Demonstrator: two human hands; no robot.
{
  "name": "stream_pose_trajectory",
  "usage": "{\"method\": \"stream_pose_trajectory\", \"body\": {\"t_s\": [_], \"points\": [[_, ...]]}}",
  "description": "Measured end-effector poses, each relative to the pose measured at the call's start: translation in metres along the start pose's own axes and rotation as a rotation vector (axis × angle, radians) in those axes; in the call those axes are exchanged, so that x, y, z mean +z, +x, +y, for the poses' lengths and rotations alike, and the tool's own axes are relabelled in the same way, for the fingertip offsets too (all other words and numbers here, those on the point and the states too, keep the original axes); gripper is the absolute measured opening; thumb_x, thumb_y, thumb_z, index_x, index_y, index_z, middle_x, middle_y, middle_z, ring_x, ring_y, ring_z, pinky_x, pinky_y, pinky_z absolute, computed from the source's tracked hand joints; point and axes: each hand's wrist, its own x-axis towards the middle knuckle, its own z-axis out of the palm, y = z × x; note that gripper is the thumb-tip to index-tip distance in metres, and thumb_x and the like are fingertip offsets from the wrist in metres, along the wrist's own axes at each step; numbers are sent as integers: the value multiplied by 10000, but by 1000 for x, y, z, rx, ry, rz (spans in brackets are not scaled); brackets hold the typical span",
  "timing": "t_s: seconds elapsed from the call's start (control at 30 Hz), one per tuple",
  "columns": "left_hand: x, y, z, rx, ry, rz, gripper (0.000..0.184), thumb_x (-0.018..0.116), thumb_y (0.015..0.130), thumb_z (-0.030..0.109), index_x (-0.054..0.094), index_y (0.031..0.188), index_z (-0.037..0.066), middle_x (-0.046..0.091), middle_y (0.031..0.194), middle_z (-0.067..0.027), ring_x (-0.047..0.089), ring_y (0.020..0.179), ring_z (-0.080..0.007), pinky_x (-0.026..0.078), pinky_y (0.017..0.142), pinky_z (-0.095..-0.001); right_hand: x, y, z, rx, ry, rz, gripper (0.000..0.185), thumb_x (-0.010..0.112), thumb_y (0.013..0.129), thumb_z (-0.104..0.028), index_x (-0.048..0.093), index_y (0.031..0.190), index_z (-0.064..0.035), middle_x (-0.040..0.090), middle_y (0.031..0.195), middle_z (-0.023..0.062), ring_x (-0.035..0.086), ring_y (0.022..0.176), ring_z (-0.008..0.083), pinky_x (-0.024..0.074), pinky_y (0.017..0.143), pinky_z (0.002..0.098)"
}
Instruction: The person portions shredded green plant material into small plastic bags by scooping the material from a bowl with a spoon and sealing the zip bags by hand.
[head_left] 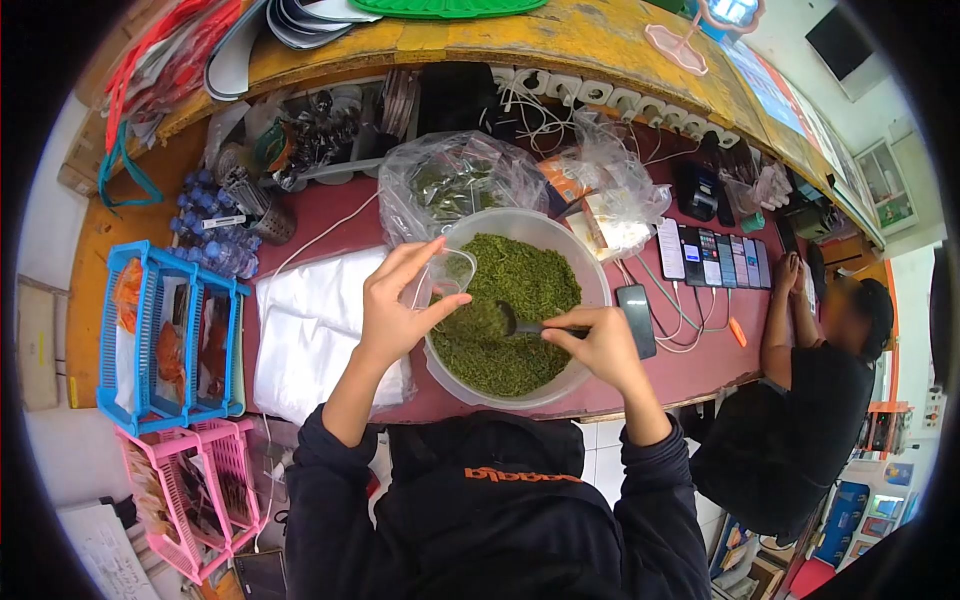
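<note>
A large translucent plastic tub (597, 290) stands in front of me, filled with green shredded herb-like flakes (530, 270). My left hand (405, 300) is closed on a small clear plastic cup (452, 270), thumb and fingers about its rim, above the tub's left side. My right hand (600, 340) grips the handle of a dark spoon (512, 320), whose bowl rests in the flakes near the middle. Whether the cup holds anything is hard to tell. Behind the tub lies a clear plastic bag (450, 170) with more green flakes inside.
White plastic bags (325, 330) lie left of the tub, beside blue baskets (150, 350) and bottles (215, 235). Several phones (710, 258) with cables lie on the right, one phone (635, 320) near the tub. Another person (810, 400) sits at the far right.
</note>
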Motion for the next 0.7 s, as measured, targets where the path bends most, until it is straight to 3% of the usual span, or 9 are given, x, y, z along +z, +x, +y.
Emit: {"method": "stream_pose_trajectory", "body": {"t_s": [0.07,0.27,0.33,0.53,0.6,0.67,0.7], "points": [[-1,2,-4,168,211,-35,652,877,669,176,623,1240,-8,656,1121,-144,661,987,-242,523,847,-332,-14,-3,-5,46,-18,81,182,787,766,-233,771,884,-96,721,842,87,682,687,251,513,629,326],[25,-1,0,64,190,-235,657,870,681,223,615,1231,-30,652,1134,-144,665,978,-260,513,863,-331,-30,-9,-42,-112,-208,429,140,791,739,-122,754,867,-78,690,775,33,591,574,187,449,545,300],[33,1,5,47,161,-238,658,873,675,233,619,1221,-33,650,1133,-150,665,970,-264,511,864,-330,-26,-8,-45,-384,-503,638,144,795,724,-116,745,858,-107,687,824,-5,591,619,163,438,565,297],[43,2,17,-113,35,-222,643,877,664,235,634,1197,-32,665,1099,-142,673,947,-258,530,825,-327,-16,-12,-50,-473,-708,696,150,803,691,-102,721,816,-115,661,826,-48,577,660,140,410,578,292],[45,0,9,-14,97,-174,658,892,650,187,637,1227,3,661,1128,-122,660,931,-172,545,741,-278,-22,-14,-48,-468,-681,725,148,800,692,-102,722,816,-116,665,834,-40,585,666,151,413,582,296],[44,-2,4,75,192,-91,656,889,649,181,635,1226,0,658,1133,-126,667,935,-191,548,743,-277,-32,-17,-49,-465,-652,754,145,798,692,-102,723,816,-116,669,841,-32,592,672,161,416,587,301],[44,-2,3,167,285,-12,655,887,648,175,633,1225,-3,655,1138,-129,674,939,-211,551,745,-277,-40,-20,-51,-363,-654,682,141,794,698,-102,725,820,-117,667,832,-23,602,680,178,419,594,305]]}}
